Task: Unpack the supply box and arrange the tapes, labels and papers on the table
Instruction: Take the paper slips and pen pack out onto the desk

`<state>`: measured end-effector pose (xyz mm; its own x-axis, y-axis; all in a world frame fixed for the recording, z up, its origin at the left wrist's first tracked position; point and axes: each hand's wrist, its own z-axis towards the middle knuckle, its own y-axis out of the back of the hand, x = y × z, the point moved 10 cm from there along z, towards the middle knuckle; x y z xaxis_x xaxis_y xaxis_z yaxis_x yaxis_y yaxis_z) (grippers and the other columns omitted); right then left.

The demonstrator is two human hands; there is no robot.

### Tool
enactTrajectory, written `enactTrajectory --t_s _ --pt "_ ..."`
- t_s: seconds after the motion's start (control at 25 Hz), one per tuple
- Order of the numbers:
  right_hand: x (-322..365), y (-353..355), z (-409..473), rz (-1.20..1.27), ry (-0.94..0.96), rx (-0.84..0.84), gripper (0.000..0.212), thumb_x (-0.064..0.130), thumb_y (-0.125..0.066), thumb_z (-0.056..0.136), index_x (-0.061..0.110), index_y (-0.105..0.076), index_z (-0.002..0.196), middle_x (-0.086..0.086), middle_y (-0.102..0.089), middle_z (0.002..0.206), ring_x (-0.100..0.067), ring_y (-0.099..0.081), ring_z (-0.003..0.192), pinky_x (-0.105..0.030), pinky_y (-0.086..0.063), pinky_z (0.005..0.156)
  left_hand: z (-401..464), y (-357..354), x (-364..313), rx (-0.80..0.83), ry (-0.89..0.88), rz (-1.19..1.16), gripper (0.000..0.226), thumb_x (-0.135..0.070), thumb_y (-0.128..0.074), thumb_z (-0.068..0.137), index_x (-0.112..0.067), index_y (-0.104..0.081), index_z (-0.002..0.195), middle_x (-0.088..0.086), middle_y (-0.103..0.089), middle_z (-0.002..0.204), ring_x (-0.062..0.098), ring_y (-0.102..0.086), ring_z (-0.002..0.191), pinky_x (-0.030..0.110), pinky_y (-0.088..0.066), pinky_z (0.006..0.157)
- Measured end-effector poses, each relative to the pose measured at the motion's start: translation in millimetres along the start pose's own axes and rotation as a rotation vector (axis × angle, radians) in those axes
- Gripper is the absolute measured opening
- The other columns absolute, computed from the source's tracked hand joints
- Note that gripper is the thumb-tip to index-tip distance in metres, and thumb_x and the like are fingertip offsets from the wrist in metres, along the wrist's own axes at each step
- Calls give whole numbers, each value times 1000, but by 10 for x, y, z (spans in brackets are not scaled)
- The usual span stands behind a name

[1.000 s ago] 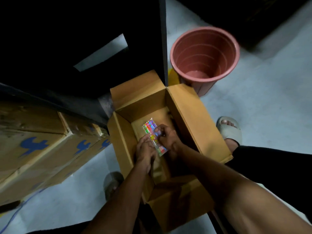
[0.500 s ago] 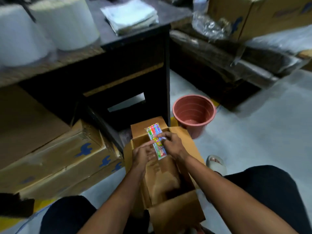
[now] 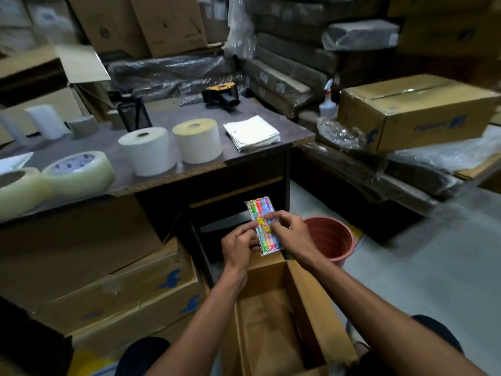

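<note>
Rainbow-striped packet (image 3: 264, 223), terracotta bucket (image 3: 332, 240)

A second ago both hands were down inside the open cardboard box (image 3: 273, 316), gripping the clear packet of coloured pens (image 3: 263, 225) near its floor. Now the left hand (image 3: 240, 244) and right hand (image 3: 291, 234) have carried the packet up out of the box, above its far rim and in front of the table's (image 3: 206, 123) dark underside. The packet now stands nearly upright, pinched at its middle from both sides.
</note>
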<state>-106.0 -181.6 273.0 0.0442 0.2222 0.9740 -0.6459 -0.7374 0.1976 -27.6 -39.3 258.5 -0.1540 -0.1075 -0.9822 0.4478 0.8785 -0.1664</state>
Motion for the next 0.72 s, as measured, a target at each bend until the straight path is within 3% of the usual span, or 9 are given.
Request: enactTrajectory --t_s 0.16,0.24,0.4,0.52,0.64,0.72 --pt "442 108 59 60 51 15 23 15 -58 90 23 -72 107 -4 -72 103 -17 -74 86 -45 -62 76 4 -49 -437 25 -77 -56 26 -4 -56 91 -13 -73 108 11 -77 92 23 -73 76 34 -57 67" --pt "616 199 114 60 64 10 24 19 -59 84 25 -75 100 -6 -74 100 -21 -74 87 -47 -61 78 46 -56 -548 29 -73 -77 24 -6 -56 92 -13 -72 110 9 -78 96 28 -74 79 33 -54 65" --pt "1118 433 296 43 131 -12 24 7 -58 85 17 -78 94 -10 -76 88 -16 -68 74 -33 -54 70 154 -96 -734 26 -49 -110 28 -5 -53 91 -11 -70 113 8 -77 102 34 -73 81 28 -50 60" --pt "1509 642 500 38 162 -49 25 -3 -54 90 6 -76 96 -3 -71 76 0 -60 59 -15 -46 55 233 -201 -833 37 -56 -102 25 -6 -54 93 -11 -71 111 8 -77 101 31 -71 78 27 -50 58" --pt "1759 876 883 24 173 -98 24 1 -54 91 5 -75 101 -9 -72 89 -11 -62 72 -20 -47 61 331 -318 -867 62 -70 -90 23 -8 -56 93 -14 -72 108 8 -77 100 31 -72 79 28 -51 59" --pt "1855 1031 1160 -42 174 -151 25 3 -53 91 6 -75 102 -9 -70 91 -15 -60 78 -14 -45 59 408 -373 -862 80 -70 -71 23 -8 -56 93 -15 -72 108 7 -77 100 30 -73 79 28 -52 60"
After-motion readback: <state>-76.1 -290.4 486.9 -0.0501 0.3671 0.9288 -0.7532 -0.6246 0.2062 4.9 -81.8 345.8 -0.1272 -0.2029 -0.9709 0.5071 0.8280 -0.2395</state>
